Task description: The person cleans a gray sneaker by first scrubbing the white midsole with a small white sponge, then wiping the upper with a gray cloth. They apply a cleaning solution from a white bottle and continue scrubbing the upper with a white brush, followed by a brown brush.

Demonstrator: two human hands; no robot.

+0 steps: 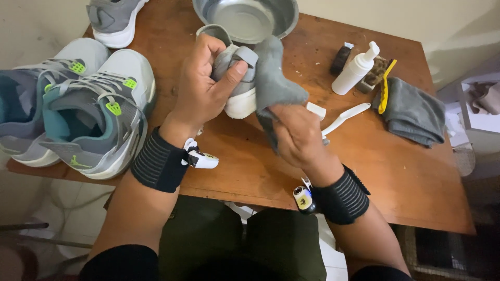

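The brown wooden desk carries everything here. On its left edge stand two large grey sneakers with teal linings and lime-green lace tabs, side by side, and the toe of a third grey-and-white sneaker shows at the top left corner. At the far edge sits a round steel bowl.

At the middle, lifted just above the desk, is a small grey shoe with a white sole. Its long axis runs roughly from the bowl toward the person, white sole end nearest. The left hand has it clamped: thumb across the upper, the fingers curled over the far side. The right hand lies just right of and below the shoe, its fingers closed on a grey cleaning cloth bunched against the shoe's right flank, so the shoe sits up and to the left of that hand. Both wrists wear black ribbed bands.

To the right lie a folded grey towel, a white pump bottle, a yellow-handled brush, a white-handled brush partly hidden by the right hand, and a small dark tube. Nothing stands between the hands and the shoe.
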